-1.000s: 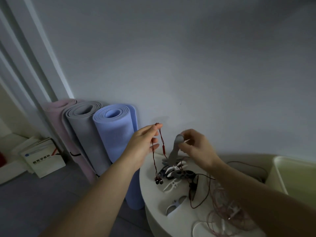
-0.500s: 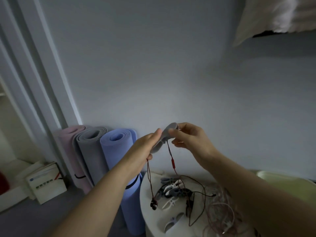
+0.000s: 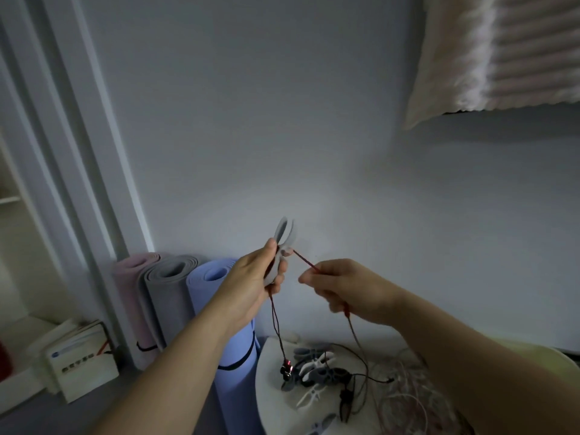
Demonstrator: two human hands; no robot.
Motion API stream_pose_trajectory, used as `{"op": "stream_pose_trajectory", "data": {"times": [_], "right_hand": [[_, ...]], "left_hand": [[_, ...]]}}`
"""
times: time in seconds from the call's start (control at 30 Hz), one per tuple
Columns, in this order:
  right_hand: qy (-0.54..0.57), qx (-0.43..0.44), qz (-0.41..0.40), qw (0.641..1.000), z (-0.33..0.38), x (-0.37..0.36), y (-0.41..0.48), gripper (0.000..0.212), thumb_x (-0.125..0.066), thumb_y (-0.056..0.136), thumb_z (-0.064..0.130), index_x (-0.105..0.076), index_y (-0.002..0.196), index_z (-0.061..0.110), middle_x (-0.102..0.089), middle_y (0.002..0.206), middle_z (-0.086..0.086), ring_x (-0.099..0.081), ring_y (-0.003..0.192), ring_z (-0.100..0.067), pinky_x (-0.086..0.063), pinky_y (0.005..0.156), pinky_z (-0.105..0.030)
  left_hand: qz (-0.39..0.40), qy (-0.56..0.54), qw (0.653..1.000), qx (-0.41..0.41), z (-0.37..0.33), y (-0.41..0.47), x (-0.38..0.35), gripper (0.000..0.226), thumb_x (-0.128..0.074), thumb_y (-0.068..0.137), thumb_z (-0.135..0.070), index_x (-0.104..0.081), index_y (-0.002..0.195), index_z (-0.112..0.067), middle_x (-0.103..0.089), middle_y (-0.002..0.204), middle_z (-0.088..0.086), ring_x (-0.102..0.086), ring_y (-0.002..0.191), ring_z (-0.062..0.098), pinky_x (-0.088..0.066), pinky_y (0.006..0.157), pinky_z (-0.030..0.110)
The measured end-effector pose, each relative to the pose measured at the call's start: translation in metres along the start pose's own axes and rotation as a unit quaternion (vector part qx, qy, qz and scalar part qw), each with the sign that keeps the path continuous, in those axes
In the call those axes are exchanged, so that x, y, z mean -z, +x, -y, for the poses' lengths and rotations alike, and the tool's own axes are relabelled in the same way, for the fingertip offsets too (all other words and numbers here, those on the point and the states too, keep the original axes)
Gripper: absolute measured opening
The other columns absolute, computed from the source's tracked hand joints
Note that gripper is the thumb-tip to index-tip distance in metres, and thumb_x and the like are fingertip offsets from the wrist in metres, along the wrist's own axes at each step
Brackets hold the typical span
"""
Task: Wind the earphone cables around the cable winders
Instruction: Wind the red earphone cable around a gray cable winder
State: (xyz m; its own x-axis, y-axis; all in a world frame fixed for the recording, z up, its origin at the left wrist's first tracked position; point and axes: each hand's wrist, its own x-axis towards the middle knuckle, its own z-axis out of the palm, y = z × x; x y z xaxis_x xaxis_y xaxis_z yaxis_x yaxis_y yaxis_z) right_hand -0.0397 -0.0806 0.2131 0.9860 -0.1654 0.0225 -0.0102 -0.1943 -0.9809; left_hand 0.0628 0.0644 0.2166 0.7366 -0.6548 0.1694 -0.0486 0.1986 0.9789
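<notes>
My left hand (image 3: pixel 251 284) grips a grey cable winder (image 3: pixel 284 237) upright in front of the wall, its two rounded lobes pointing up. A dark red earphone cable (image 3: pixel 306 262) runs taut from the winder's middle to my right hand (image 3: pixel 348 287), which pinches it a short way to the right. Below my left hand two strands hang down to the red earbuds (image 3: pixel 286 370) just above the white round table (image 3: pixel 270 400). The cable's other end drops from my right hand onto the table.
Several grey, white and black winders (image 3: pixel 317 368) lie on the table beside a tangle of pink cables (image 3: pixel 405 400). Three rolled yoga mats (image 3: pixel 175 296) lean against the wall at the left. A box (image 3: pixel 81 362) sits on the floor. A pale curtain (image 3: pixel 502 51) hangs top right.
My left hand has taken the winder and raised it upright. My right hand let go of it, moved right and pulled the red cable taut. The camera view tilted upward.
</notes>
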Motion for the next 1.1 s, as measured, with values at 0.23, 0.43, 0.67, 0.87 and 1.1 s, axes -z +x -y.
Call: {"op": "stream_pose_trajectory", "data": {"times": [0.23,0.43,0.67,0.87,1.1], "right_hand": [[-0.320,0.081,-0.091,0.939,0.032,0.010,0.003,0.021,-0.054,0.095,0.034,-0.069,0.085,0.024,-0.051,0.062,0.001,-0.035,0.048,-0.008,-0.029,0.045,-0.013],[-0.380,0.092,-0.080,0.917,0.049,0.007,0.005,0.021,-0.052,0.096,0.026,-0.069,0.098,0.014,-0.063,0.076,0.005,-0.054,0.059,-0.005,-0.048,0.061,-0.018],[-0.424,0.133,-0.082,0.892,0.055,0.002,0.003,0.018,-0.060,0.091,0.025,-0.072,0.099,0.014,-0.067,0.089,0.001,-0.059,0.071,-0.015,-0.048,0.065,-0.022],[-0.421,0.151,-0.081,0.891,0.061,0.000,0.005,0.013,-0.060,0.091,0.021,-0.070,0.094,0.015,-0.064,0.081,0.006,-0.053,0.064,-0.006,-0.045,0.060,-0.016],[-0.411,0.156,-0.093,0.894,0.059,0.000,0.008,0.012,-0.060,0.090,0.020,-0.070,0.094,0.014,-0.065,0.089,0.004,-0.059,0.078,-0.008,-0.051,0.070,-0.018]], "left_hand": [[-0.039,-0.034,0.994,0.099,0.009,-0.002,0.005,0.038,-0.041,0.102,-0.034,-0.068,0.092,-0.009,-0.058,0.062,-0.001,-0.049,0.050,0.007,-0.052,0.061,0.023],[-0.019,-0.029,0.987,0.160,0.013,-0.003,0.006,0.038,-0.040,0.102,-0.034,-0.070,0.093,-0.014,-0.067,0.084,0.001,-0.063,0.082,0.015,-0.049,0.079,0.030],[-0.073,-0.021,0.987,0.142,0.011,-0.002,0.002,0.023,-0.049,0.101,-0.023,-0.063,0.098,-0.005,-0.058,0.078,0.007,-0.047,0.060,0.014,-0.052,0.055,0.023],[-0.037,0.042,0.986,0.159,0.010,-0.005,-0.001,0.033,-0.051,0.096,-0.043,-0.064,0.111,-0.017,-0.063,0.097,0.009,-0.050,0.065,0.014,-0.045,0.054,0.023],[0.032,0.039,0.988,0.147,0.001,-0.010,-0.004,0.056,-0.058,0.067,-0.058,-0.062,0.104,-0.016,-0.054,0.093,0.006,-0.047,0.069,0.014,-0.041,0.057,0.023]]}}
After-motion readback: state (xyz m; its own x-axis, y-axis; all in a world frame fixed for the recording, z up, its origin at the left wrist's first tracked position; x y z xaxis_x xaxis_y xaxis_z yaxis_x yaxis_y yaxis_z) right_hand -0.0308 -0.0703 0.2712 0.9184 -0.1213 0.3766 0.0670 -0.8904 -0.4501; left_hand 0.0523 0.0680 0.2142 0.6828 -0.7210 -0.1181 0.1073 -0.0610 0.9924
